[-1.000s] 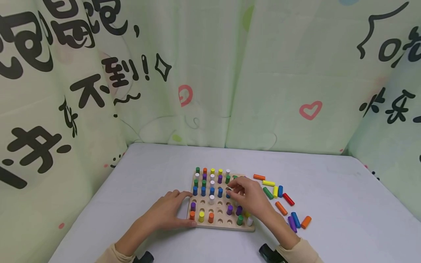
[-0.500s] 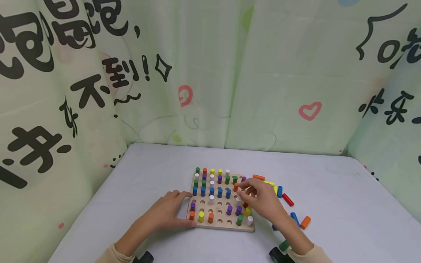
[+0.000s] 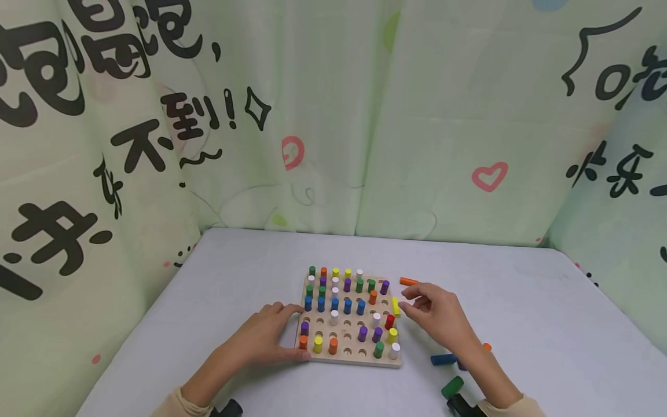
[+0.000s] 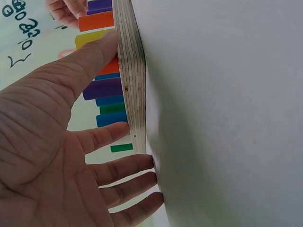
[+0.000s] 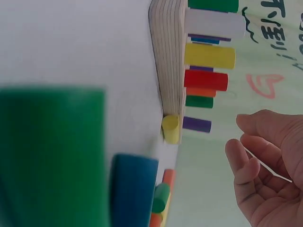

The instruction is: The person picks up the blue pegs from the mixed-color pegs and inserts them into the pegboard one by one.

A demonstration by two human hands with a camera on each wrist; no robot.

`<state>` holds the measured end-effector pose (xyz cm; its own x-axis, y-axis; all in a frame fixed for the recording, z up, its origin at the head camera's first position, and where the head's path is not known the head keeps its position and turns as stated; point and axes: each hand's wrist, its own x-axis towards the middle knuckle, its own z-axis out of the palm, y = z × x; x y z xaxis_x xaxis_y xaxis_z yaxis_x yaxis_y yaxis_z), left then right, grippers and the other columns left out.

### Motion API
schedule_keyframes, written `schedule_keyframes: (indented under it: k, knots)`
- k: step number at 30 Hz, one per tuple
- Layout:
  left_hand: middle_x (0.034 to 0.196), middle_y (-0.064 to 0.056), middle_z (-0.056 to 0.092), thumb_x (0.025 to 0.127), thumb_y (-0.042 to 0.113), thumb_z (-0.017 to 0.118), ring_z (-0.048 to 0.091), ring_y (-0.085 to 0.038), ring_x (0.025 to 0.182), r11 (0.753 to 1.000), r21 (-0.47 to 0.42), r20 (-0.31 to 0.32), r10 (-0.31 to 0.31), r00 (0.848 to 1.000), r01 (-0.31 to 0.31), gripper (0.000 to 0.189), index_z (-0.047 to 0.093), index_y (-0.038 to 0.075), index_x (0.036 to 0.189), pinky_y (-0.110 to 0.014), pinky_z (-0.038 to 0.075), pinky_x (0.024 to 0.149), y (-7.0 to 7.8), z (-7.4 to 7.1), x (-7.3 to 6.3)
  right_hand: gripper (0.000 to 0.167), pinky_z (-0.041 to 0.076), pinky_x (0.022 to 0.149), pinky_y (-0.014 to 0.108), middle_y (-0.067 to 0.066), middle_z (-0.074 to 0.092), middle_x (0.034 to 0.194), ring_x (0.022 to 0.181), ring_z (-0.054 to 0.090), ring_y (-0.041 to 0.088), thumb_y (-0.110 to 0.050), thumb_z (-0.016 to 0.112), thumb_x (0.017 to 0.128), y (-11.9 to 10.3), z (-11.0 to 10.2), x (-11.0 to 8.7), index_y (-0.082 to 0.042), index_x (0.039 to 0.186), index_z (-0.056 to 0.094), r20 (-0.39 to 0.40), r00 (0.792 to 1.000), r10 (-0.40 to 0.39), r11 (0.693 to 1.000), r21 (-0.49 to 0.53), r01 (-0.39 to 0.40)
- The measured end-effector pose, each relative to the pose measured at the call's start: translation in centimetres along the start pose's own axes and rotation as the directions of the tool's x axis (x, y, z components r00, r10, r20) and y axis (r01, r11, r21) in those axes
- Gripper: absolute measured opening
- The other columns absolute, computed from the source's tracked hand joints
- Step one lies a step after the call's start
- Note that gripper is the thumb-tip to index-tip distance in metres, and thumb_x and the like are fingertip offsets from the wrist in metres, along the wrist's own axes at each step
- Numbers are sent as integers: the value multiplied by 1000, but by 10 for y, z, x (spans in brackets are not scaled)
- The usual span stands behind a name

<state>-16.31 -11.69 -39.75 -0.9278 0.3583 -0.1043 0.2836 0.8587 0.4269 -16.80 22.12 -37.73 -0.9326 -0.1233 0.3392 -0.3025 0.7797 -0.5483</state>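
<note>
A wooden pegboard (image 3: 341,359) lies on the white table, with coloured pegs upright in many of its holes. My left hand (image 3: 270,333) rests at its left side. In the left wrist view, the thumb (image 4: 102,47) touches the board's edge near a yellow peg, and the fingers (image 4: 125,161) are spread fairly straight. Right of the board hovers my right hand (image 3: 435,313), with thumb and fingers apart and nothing between them. Near its fingertips, a loose yellow peg (image 5: 170,128) lies against the board's edge. An orange peg (image 3: 373,297) and a purple peg (image 3: 384,287) stand in holes nearby.
Loose pegs lie right of the board, some hidden by the right hand and forearm. An orange peg (image 3: 409,281), a blue peg (image 3: 443,359) and a green peg (image 3: 452,387) show. A printed curtain (image 3: 333,116) hangs behind the table (image 3: 250,255).
My right hand has moved right, from over the board to beyond its right edge, uncovering the orange, purple and red pegs. The left hand has stayed in place.
</note>
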Motion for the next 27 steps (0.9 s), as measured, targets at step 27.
schedule_keyframes:
  k: [27]
  knots:
    - [128, -14, 61, 71, 66, 84, 58, -30, 113, 1000, -4, 0, 3, 1000, -3, 89, 57, 18, 140, -57, 51, 97, -1, 1, 1, 29, 56, 70, 35, 16, 72, 102, 84, 64, 24, -13, 77, 89, 51, -25, -2, 4, 112, 69, 58, 977, 204, 974, -114, -197]
